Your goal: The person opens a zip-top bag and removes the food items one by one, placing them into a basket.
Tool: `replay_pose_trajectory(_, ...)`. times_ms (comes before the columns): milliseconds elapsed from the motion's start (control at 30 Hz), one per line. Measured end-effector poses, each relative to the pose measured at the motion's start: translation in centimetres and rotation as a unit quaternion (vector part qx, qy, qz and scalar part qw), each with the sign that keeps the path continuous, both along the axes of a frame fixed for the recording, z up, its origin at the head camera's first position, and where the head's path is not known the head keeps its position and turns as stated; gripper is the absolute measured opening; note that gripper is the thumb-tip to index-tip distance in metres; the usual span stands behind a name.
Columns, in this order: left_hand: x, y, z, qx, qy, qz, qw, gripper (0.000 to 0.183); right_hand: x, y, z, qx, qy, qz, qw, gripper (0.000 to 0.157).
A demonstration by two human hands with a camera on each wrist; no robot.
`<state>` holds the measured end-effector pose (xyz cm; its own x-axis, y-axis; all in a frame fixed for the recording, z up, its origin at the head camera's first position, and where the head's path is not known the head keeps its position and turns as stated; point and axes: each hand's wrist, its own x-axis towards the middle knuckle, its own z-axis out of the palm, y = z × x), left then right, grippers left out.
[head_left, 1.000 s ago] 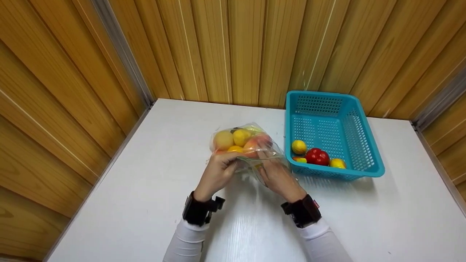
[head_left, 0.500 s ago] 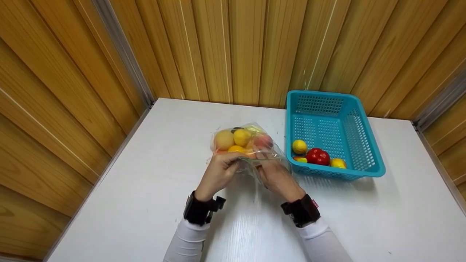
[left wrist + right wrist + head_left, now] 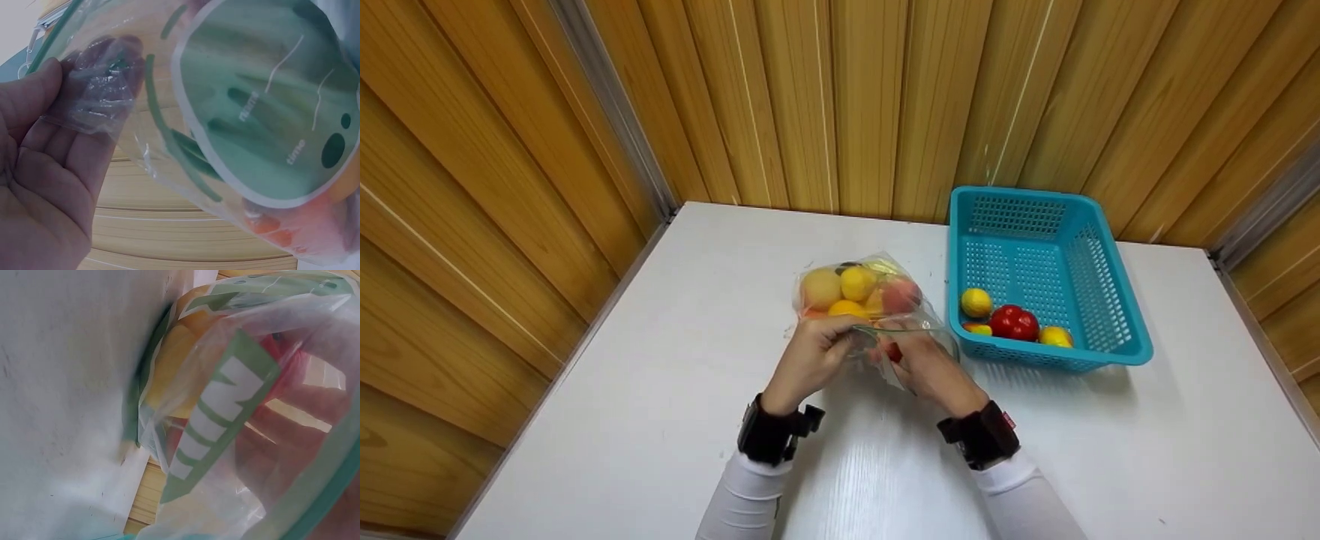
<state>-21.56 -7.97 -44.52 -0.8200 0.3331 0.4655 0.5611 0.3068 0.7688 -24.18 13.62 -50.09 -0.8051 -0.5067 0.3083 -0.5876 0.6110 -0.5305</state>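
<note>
A clear zip bag [image 3: 919,324] with a green rim lies on the white table, holding several fruits. Among them are a large yellowish fruit [image 3: 820,288], a lemon [image 3: 858,283] and a peach [image 3: 900,295]. My left hand [image 3: 808,356] pinches the left side of the bag's mouth between thumb and fingers. My right hand [image 3: 934,369] is inside the mouth, fingers curled toward the thumb around a small red fruit [image 3: 894,352], mostly hidden. In the right wrist view these fingers [image 3: 281,433] show blurrily through the plastic. A green label [image 3: 264,107] covers part of the bag.
A turquoise basket [image 3: 1126,300] stands right of the bag, close to it. In its near left corner lie a lemon [image 3: 976,302], a red bell pepper [image 3: 1014,323] and other yellow fruit [image 3: 1056,337]. Wood-panel walls [image 3: 855,112] border the table.
My right fingers have drawn back from the peach toward the bag's mouth and curled, and more of the red fruit shows. My left hand keeps its hold; the basket is unmoved.
</note>
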Motion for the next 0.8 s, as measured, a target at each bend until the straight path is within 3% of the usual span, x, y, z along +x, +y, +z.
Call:
replay_pose_trajectory(100, 0.0, 0.05, 0.14, 0.0, -0.004, -0.008, 1.0, 0.02, -0.08, -0.01, 0.0, -0.004, 0.01, 0.005, 1.0, 0.024)
replay_pose_trajectory(233, 0.08, 0.15, 0.39, 0.002, -0.012, -0.019, 0.9998, 0.018, -0.06, 0.06, 0.03, -0.004, 0.019, 0.002, 1.0, 0.023)
replay_pose_trajectory(400, 0.1, 0.13, 0.36, -0.001, -0.005, -0.012, 0.9999, 0.02, 0.11, 0.14, 0.29, -0.01, -0.009, -0.008, 1.0, 0.026)
replay_pose_trajectory(800, 0.11, -0.06, 0.01, 0.007, -0.001, -0.013, 0.9999, 0.022, 0.18, 0.39, 0.28, -0.004, -0.009, -0.021, 1.0, 0.042)
